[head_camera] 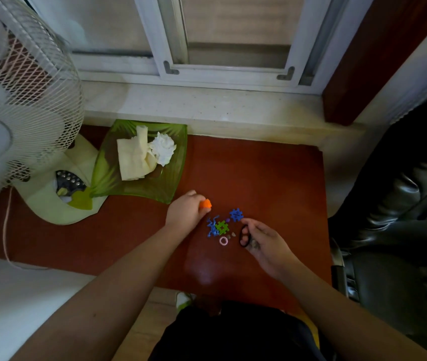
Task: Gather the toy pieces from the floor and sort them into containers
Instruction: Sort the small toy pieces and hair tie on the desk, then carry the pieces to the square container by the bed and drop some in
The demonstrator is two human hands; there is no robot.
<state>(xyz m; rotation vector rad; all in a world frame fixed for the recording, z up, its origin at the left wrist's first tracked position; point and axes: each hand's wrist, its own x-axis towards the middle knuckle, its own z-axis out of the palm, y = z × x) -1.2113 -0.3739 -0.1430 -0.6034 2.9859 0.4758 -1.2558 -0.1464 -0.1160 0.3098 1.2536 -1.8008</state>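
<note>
My left hand (185, 211) grips an orange toy piece (205, 204) just above the red floor. My right hand (261, 242) holds a black ring (244, 237) between thumb and fingers. Between the two hands lies a small pile: a blue interlocking piece (236, 214), a green interlocking piece (222, 227), a blue lizard-shaped figure (212, 226) and a pink ring (223, 240), with a few tiny dark bits beside them. A green translucent tray (173, 183) sits to the upper left, holding crumpled paper and cloth.
A white standing fan (25, 105) with a pale green base (58, 201) fills the left side, its cord trailing on the floor. A black leather chair (399, 217) stands on the right. A window sill (207, 105) runs along the back.
</note>
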